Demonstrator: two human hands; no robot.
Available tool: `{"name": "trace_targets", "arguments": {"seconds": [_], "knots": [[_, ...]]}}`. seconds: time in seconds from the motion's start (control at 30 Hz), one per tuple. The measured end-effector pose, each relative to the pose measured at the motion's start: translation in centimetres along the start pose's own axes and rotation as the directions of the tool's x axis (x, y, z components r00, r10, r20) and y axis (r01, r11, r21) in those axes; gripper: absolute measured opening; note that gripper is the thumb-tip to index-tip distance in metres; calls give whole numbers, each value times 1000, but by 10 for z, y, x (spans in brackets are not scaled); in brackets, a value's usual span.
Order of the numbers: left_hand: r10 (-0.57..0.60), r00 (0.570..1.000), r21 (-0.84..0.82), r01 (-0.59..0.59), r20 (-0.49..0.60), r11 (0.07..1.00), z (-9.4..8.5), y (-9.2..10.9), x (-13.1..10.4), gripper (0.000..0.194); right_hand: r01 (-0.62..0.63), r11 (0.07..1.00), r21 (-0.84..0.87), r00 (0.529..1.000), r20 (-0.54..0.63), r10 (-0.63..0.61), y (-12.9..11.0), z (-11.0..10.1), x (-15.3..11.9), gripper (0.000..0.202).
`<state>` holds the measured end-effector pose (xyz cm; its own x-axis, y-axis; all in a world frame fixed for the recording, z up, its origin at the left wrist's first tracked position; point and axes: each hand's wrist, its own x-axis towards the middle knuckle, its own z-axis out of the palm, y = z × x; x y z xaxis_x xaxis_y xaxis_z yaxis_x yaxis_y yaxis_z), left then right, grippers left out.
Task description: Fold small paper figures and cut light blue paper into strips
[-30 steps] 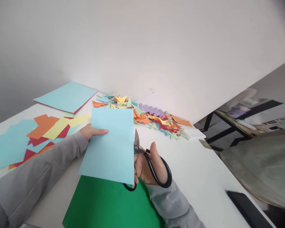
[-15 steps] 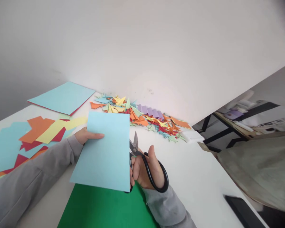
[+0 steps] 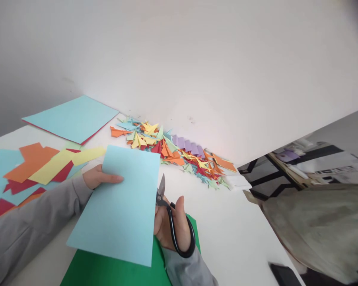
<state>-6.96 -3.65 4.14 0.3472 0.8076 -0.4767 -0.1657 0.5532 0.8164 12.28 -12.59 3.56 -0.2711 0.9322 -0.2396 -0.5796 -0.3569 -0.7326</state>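
The left hand [image 3: 98, 177] pinches light-blue paper [image 3: 121, 214], the right hand [image 3: 164, 229] grips black-handled scissors [image 3: 162, 201]; slack fingers could skew the paper.

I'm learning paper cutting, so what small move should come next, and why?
Perhaps guide the scissors onto the right edge of the light-blue sheet: the right hand holds them at that edge, one blade showing clear of it, while the left hand grips the opposite side.

Smooth white wall [image 3: 197, 59] diffusely lit, greyed toward left. Pale-blue rectangular paper sheet [image 3: 122, 210] evenly lit. Crumpled grey-beige bundle [image 3: 316, 230] at right blurred, stretched; upper-right corner darkened.
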Motion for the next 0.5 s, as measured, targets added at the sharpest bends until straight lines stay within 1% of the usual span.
{"name": "trace_targets", "arguments": {"seconds": [0.23, 0.4, 0.5], "knots": [[22, 1000, -4, -22, 7, 1000, 2, -2, -1, 41, 30, 998, 51, 1000, -8, -30, 5, -7, -1, 70], [34, 999, 2, -34, -3, 999, 3, -4, -1, 42, 37, 998, 42, 999, 19, -38, 4, -9, -3, 67], [25, 1000, 9, -25, -5, 1000, 4, -9, 2, 41, 50, 999, 20, 999, 5, -50, 4, -10, -7, 65]]}}
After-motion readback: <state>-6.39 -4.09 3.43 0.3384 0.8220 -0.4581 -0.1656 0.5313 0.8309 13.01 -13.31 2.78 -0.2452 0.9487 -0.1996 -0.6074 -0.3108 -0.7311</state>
